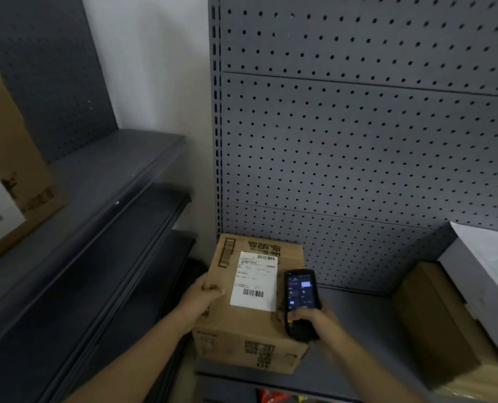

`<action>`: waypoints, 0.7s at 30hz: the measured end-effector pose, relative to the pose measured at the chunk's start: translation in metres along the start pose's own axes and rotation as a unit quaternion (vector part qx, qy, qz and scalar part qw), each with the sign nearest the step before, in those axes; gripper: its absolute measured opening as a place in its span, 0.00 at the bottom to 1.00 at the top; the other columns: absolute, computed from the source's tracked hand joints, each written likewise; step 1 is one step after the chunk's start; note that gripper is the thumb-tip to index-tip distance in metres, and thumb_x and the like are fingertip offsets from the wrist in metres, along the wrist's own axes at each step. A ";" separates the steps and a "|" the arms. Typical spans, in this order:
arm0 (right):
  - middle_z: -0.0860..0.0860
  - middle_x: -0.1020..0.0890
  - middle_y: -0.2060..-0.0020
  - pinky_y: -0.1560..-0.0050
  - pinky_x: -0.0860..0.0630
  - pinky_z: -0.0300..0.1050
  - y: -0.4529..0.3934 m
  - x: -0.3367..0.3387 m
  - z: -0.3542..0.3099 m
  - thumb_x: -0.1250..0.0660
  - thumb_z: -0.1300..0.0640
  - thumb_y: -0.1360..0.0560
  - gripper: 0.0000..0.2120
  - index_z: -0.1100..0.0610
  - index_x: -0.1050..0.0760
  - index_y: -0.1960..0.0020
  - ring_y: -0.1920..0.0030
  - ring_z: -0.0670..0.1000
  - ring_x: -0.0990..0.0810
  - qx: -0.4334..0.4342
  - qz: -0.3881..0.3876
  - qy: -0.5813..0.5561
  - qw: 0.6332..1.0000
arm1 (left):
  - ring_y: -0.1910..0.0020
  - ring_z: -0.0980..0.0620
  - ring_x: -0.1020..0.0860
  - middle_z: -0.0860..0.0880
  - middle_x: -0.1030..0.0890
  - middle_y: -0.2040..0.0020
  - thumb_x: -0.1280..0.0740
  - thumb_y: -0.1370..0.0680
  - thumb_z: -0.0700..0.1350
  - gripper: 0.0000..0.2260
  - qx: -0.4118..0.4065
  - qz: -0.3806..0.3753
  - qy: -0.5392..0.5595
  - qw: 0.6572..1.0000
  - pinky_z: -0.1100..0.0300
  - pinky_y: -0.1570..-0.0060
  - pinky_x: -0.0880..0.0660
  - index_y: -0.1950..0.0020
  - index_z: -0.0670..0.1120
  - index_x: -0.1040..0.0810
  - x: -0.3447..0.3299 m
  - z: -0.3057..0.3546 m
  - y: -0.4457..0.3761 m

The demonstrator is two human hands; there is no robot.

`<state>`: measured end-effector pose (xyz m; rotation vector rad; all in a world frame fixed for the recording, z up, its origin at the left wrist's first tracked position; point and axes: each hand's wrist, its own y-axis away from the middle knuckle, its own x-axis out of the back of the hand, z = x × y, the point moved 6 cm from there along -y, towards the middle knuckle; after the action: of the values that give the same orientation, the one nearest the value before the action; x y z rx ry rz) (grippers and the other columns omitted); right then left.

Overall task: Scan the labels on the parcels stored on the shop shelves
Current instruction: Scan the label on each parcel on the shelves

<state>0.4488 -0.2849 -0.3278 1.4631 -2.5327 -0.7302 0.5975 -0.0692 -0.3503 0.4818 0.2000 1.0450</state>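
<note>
A brown cardboard parcel (242, 324) sits on the grey shelf (364, 321) at the bottom centre. On its top is a white shipping label (255, 282) with barcodes. My left hand (202, 298) grips the parcel's upper left edge, thumb on top. My right hand (319, 324) holds a black handheld scanner (301, 298), its lit screen facing me, thumb on the keys. The scanner hovers over the parcel's right side, just right of the label.
A brown box (436, 324) and a white box (486, 289) stand on the same shelf at the right. Another cardboard parcel (12, 158) with a white label stands on the left rack (102, 181). A grey pegboard panel (358, 141) backs the shelf.
</note>
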 end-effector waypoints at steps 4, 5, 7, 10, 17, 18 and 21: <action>0.61 0.15 0.51 0.49 0.19 0.58 0.001 0.010 0.002 0.24 0.64 0.44 0.30 0.59 0.24 0.43 0.50 0.62 0.17 0.010 -0.002 0.018 1.000 | 0.44 0.50 0.21 0.51 0.19 0.43 0.30 0.25 0.44 0.23 -0.017 -0.009 -0.011 1.000 0.52 0.42 0.24 0.31 0.54 0.29 -0.010 -0.001 0.002; 0.61 0.15 0.51 0.46 0.20 0.61 0.003 0.015 0.003 0.23 0.63 0.47 0.34 0.59 0.25 0.41 0.50 0.62 0.16 0.011 0.002 0.019 1.000 | 0.44 0.51 0.21 0.51 0.19 0.43 0.29 0.25 0.44 0.23 -0.023 -0.014 -0.010 1.000 0.53 0.43 0.24 0.31 0.54 0.29 -0.014 0.000 0.005; 0.62 0.15 0.51 0.45 0.21 0.61 0.011 0.026 0.001 0.23 0.63 0.47 0.36 0.59 0.26 0.39 0.49 0.63 0.16 0.017 0.005 0.015 1.000 | 0.44 0.52 0.21 0.52 0.19 0.43 0.30 0.25 0.43 0.23 -0.041 -0.029 -0.007 0.999 0.56 0.47 0.24 0.32 0.56 0.29 -0.027 0.006 0.011; 0.62 0.15 0.51 0.44 0.21 0.58 0.030 0.054 -0.003 0.26 0.69 0.40 0.29 0.58 0.28 0.40 0.48 0.62 0.17 0.026 0.022 0.008 0.999 | 0.44 0.52 0.21 0.54 0.19 0.44 0.30 0.24 0.42 0.21 -0.078 -0.043 -0.011 0.996 0.57 0.48 0.25 0.35 0.58 0.28 -0.052 0.017 0.025; 0.58 0.17 0.46 0.48 0.22 0.54 0.096 0.137 0.008 0.23 0.62 0.48 0.46 0.54 0.34 0.31 0.46 0.59 0.19 0.035 0.070 0.007 0.997 | 0.42 0.54 0.22 0.55 0.20 0.42 0.32 0.24 0.39 0.24 -0.119 -0.071 -0.022 0.990 0.53 0.44 0.25 0.34 0.60 0.32 -0.135 0.003 0.077; 0.58 0.16 0.46 0.47 0.22 0.55 0.107 0.149 0.011 0.23 0.61 0.50 0.49 0.55 0.35 0.31 0.45 0.59 0.18 0.038 0.069 0.006 0.997 | 0.42 0.55 0.23 0.55 0.20 0.42 0.32 0.24 0.38 0.24 -0.123 -0.072 -0.024 0.989 0.54 0.46 0.25 0.34 0.59 0.32 -0.148 -0.001 0.086; 0.58 0.15 0.49 0.54 0.20 0.51 0.137 0.182 0.019 0.24 0.64 0.49 0.47 0.57 0.35 0.31 0.49 0.57 0.17 0.049 0.060 0.003 0.997 | 0.41 0.56 0.23 0.55 0.20 0.42 0.31 0.26 0.37 0.25 -0.142 -0.069 -0.043 0.987 0.58 0.49 0.26 0.34 0.58 0.32 -0.185 -0.016 0.115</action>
<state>0.2402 -0.3748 -0.3039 1.3236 -2.6593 -0.5924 0.4101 -0.1772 -0.3221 0.2513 0.0060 0.8982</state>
